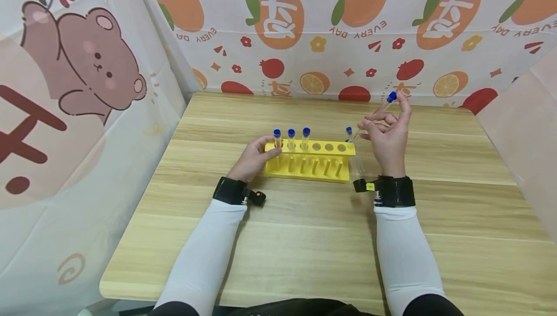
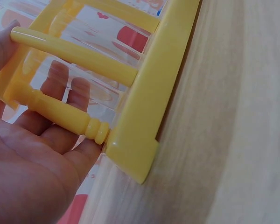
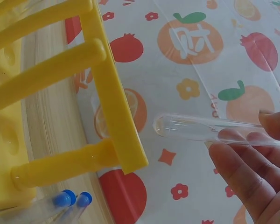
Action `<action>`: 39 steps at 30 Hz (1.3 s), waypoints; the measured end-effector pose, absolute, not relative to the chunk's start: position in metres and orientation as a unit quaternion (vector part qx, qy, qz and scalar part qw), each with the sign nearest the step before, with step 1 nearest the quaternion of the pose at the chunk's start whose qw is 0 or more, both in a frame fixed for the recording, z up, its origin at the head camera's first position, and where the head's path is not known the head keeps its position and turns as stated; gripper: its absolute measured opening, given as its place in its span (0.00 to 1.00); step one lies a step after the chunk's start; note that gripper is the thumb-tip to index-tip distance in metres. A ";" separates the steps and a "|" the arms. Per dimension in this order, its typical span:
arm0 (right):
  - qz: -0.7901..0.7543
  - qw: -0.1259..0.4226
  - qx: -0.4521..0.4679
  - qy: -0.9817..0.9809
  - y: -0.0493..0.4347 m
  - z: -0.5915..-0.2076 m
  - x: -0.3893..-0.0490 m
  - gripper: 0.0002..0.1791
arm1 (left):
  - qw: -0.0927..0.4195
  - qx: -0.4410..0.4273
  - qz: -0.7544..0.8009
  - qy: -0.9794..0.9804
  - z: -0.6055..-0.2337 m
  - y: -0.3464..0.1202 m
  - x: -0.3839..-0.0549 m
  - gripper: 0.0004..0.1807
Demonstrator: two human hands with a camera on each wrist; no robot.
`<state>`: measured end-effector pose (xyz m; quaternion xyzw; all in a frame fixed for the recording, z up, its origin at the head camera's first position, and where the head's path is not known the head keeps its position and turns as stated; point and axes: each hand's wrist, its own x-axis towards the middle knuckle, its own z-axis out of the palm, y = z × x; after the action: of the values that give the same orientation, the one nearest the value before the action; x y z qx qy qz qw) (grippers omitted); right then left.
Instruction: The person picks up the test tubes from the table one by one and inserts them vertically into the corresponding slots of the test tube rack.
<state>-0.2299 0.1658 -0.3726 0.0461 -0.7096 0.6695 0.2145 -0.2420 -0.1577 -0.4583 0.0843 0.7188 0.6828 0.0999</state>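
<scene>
My left hand (image 1: pixel 256 157) grips the left end of a yellow test tube rack (image 1: pixel 324 153), thumb at the front of its top bar. In the left wrist view, the fingers curl behind the rack's end post (image 2: pixel 67 115). Three blue-capped test tubes (image 1: pixel 291 139) stand in the leftmost holes; the three holes to their right hold none. Above and right of the rack, my right hand (image 1: pixel 390 144) pinches another clear test tube (image 3: pixel 191 128), tilted, its blue cap (image 1: pixel 391 97) up by the index finger. Its rounded bottom points toward the rack, apart from it in the right wrist view.
Two more blue-capped test tubes (image 3: pixel 70 205) lie beside the rack's right end. The wooden table (image 1: pixel 304 248) extends around the rack. A fruit-print cloth (image 1: pixel 322 54) hangs behind the table, and a bear-print cloth (image 1: pixel 152 88) hangs at the left.
</scene>
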 end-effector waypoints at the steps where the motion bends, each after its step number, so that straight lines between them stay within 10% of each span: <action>1: 0.670 0.214 0.048 -0.709 0.165 -0.372 -0.230 0.46 | 0.100 0.084 0.682 0.719 -0.458 -0.158 -0.242 0.16; 39: 0.685 0.220 0.084 -0.689 0.161 -0.375 -0.239 0.30 | 0.122 0.066 0.675 0.725 -0.450 -0.158 -0.246 0.20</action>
<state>-0.2387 0.1610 -0.3748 0.0837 -0.6890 0.6854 0.2203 -0.2458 -0.1581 -0.4497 0.0663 0.7247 0.6749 0.1216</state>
